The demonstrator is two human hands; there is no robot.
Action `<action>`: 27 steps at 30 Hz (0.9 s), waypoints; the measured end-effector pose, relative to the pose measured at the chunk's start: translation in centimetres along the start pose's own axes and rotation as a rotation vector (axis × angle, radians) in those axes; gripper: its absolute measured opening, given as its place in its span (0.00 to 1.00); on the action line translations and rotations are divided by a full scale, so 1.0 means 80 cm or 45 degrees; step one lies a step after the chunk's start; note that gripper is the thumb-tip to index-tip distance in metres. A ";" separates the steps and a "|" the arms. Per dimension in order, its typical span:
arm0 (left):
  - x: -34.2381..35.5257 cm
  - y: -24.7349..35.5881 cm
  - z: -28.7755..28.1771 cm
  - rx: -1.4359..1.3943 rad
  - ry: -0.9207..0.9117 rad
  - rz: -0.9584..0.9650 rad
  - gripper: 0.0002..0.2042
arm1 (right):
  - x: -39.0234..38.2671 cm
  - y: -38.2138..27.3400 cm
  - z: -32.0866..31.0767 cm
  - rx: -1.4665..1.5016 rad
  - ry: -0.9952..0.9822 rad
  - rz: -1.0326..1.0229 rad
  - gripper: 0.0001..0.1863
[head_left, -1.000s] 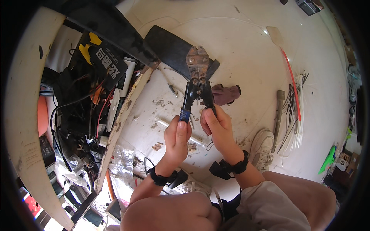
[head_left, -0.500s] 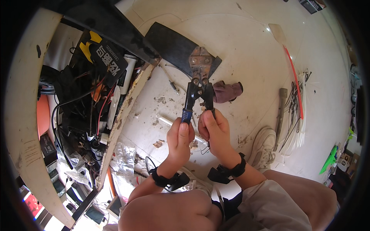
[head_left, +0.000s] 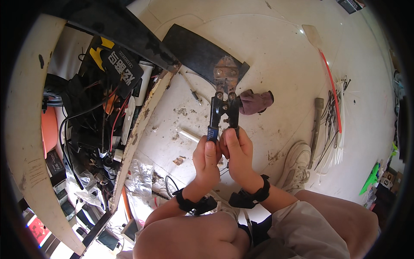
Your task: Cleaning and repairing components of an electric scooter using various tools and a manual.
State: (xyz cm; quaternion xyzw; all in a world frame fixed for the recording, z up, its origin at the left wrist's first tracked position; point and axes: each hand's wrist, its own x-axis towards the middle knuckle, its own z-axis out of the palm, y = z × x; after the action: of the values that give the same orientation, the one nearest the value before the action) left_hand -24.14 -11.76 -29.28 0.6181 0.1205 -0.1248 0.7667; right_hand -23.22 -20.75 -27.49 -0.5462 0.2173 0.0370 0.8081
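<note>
A pair of bolt cutters [head_left: 225, 93] with a rusty head and black arms points away from me over the floor. My left hand [head_left: 207, 159] is closed round its left handle, which has a blue sleeve. Round the right handle my right hand [head_left: 238, 154] is wrapped, thumb on top. The two fists nearly touch, and the handles are close together. Beneath the rusty jaws lies a black flat panel [head_left: 189, 45]. A purple-grey cloth glove or rag [head_left: 257, 102] rests just right of the cutters' head. Nothing shows between the jaws.
On the left, an open cabinet [head_left: 142, 116] with chipped edges is crammed with cables and boxes. A white rod [head_left: 188, 134] and a cable with a plug [head_left: 194, 93] lie on the floor [head_left: 284, 60]. To the right are a metal bar [head_left: 317, 125], cable ties [head_left: 334, 142] and a red-handled scraper [head_left: 330, 82].
The handles have come closer together, bringing my two hands nearer each other. The cutters' head has shifted slightly right and toward me.
</note>
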 end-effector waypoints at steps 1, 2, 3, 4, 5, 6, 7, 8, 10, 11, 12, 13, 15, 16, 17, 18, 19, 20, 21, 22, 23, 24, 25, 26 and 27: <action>0.000 -0.001 0.002 -0.002 -0.002 -0.002 0.17 | -0.001 0.000 0.000 -0.014 0.013 -0.011 0.16; 0.000 -0.003 0.004 0.015 0.009 0.013 0.17 | -0.001 0.002 -0.001 -0.016 0.015 -0.010 0.16; -0.001 -0.004 0.005 0.031 0.021 0.028 0.17 | -0.001 0.005 -0.002 -0.027 0.044 -0.041 0.16; -0.001 -0.004 0.006 0.033 0.023 0.028 0.17 | -0.002 0.006 -0.001 -0.034 0.070 -0.070 0.16; -0.002 -0.003 0.006 0.063 0.041 0.038 0.17 | -0.002 0.006 0.000 -0.032 0.068 -0.068 0.16; -0.003 -0.003 0.006 0.094 0.060 0.048 0.17 | -0.003 0.005 0.001 -0.036 0.066 -0.067 0.16; -0.003 -0.004 0.007 0.091 0.057 0.045 0.17 | -0.003 0.005 0.001 -0.046 0.069 -0.067 0.16; -0.002 -0.007 0.007 0.104 0.078 0.064 0.17 | -0.003 0.005 0.002 -0.048 0.072 -0.066 0.16; 0.000 -0.006 0.008 0.115 0.095 0.079 0.17 | 0.002 0.006 0.005 -0.057 0.103 -0.052 0.16; 0.003 0.001 0.007 0.106 0.081 0.006 0.16 | 0.007 0.008 0.000 -0.059 0.108 -0.051 0.16; 0.006 0.006 0.007 0.098 0.068 -0.067 0.16 | 0.015 0.012 -0.009 0.005 0.054 0.038 0.17; 0.009 0.010 0.005 0.098 0.068 -0.069 0.16 | 0.021 0.013 -0.014 0.071 -0.004 0.128 0.17; 0.013 0.014 0.001 0.134 -0.040 -0.134 0.15 | 0.027 0.010 -0.019 0.018 -0.030 0.151 0.17; 0.013 0.014 -0.002 0.134 -0.036 -0.134 0.15 | 0.029 0.008 -0.021 -0.036 -0.060 0.172 0.18; 0.012 0.015 -0.005 0.138 -0.054 -0.124 0.15 | 0.030 0.006 -0.022 -0.036 -0.063 0.173 0.18; 0.012 0.016 -0.008 0.142 -0.072 -0.115 0.15 | 0.030 0.003 -0.023 -0.082 -0.090 0.180 0.18; 0.013 0.017 -0.011 0.142 -0.069 -0.115 0.15 | 0.031 0.001 -0.024 -0.128 -0.117 0.186 0.18; 0.014 0.020 -0.012 0.196 -0.092 -0.121 0.15 | 0.033 -0.002 -0.027 -0.128 -0.120 0.187 0.18; 0.016 0.023 -0.014 0.252 -0.118 -0.127 0.16 | 0.035 -0.006 -0.031 -0.183 -0.154 0.195 0.18; 0.018 0.025 -0.021 0.254 -0.116 -0.128 0.16 | 0.037 -0.007 -0.035 -0.238 -0.188 0.205 0.18; 0.021 0.029 -0.029 0.276 -0.166 -0.109 0.16 | 0.039 -0.008 -0.039 -0.237 -0.189 0.207 0.18; 0.023 0.030 -0.033 0.298 -0.216 -0.090 0.17 | 0.041 -0.008 -0.043 -0.308 -0.249 0.167 0.17; 0.021 0.030 -0.034 0.252 -0.205 -0.108 0.17 | 0.042 -0.010 -0.044 -0.378 -0.315 0.126 0.17; 0.020 0.032 -0.034 0.256 -0.200 -0.107 0.17 | 0.042 -0.013 -0.043 -0.374 -0.320 0.126 0.17; 0.019 0.034 -0.035 0.251 -0.203 -0.094 0.17 | 0.042 -0.016 -0.042 -0.352 -0.322 0.182 0.16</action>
State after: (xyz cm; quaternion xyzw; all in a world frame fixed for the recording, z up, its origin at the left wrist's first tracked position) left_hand -21.86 -8.54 -27.90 0.6737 0.0688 -0.2129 0.7043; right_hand -20.88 -24.91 -28.73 -0.6262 0.1450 0.1920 0.7416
